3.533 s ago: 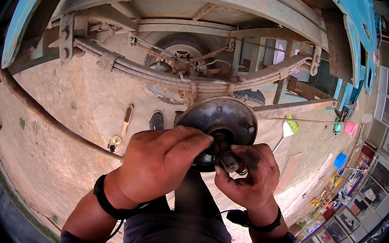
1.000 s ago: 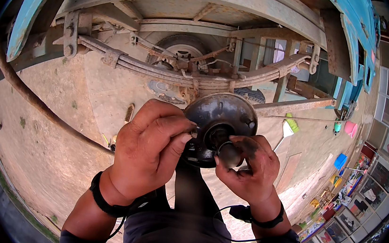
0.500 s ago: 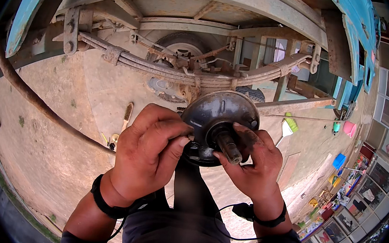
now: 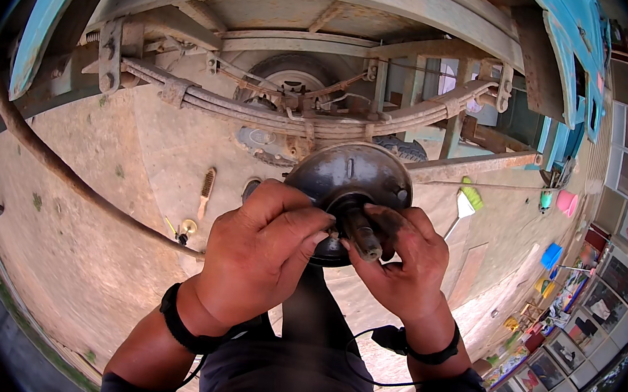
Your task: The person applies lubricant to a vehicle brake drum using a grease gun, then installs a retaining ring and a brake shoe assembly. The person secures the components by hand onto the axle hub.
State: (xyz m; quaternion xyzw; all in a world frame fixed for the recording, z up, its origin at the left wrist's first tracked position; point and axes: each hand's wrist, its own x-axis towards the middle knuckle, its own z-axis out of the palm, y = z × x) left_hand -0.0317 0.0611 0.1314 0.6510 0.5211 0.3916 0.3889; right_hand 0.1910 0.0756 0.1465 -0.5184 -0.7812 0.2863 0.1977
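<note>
Beside a rusty leaf spring, the right hand is gripping a shaft on a dark round plate; the left hand is pressing its fingertips together alongside, any contents hidden.

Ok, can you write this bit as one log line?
left hand: at dark disc, grip unclear | right hand: around shaft | ground: brush | ahead: leaf spring

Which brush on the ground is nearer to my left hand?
The brown brush, leftward of your left hand; the green broom lies beyond your right hand.
</note>
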